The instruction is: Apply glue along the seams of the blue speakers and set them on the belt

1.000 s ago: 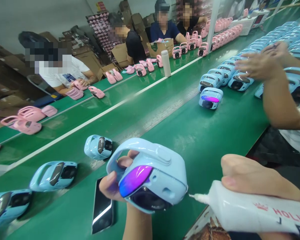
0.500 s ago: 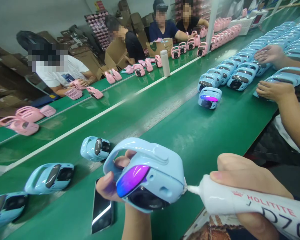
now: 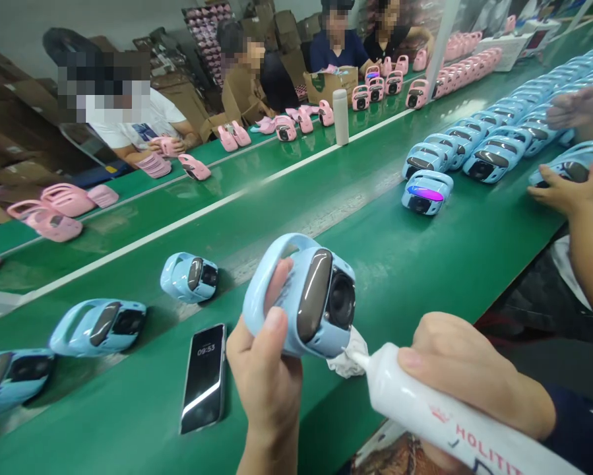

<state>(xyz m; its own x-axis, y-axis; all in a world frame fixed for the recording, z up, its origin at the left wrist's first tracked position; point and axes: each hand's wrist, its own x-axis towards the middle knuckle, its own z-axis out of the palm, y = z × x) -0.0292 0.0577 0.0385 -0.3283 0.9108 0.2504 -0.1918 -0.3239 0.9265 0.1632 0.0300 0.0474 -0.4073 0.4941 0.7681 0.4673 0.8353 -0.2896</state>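
Observation:
My left hand (image 3: 266, 356) grips a light-blue speaker (image 3: 296, 330) by its body and handle, above the green bench. The speaker is tilted, its dark glossy panel and round black driver facing right. In my right hand (image 3: 474, 369) is a white glue tube (image 3: 405, 389) with red lettering, lying at a slant. Its thin nozzle tip is at the lower edge of the speaker; whether it touches, I cannot tell. Behind the nozzle lies a crumpled white tissue (image 3: 350, 359), partly hidden by speaker and nozzle.
A phone (image 3: 204, 376) lies left of my hand. Several blue speakers (image 3: 98, 326) sit further left, and rows of them (image 3: 494, 155) stand at right by a co-worker's hands (image 3: 573, 188). Across the green belt (image 3: 217, 244), people handle pink speakers (image 3: 61, 221); a white bottle (image 3: 341, 119) stands there.
My left hand has turned the speaker, and its panel has gone from lit purple-blue to dark. The tube has shifted left and down. The tissue now shows more.

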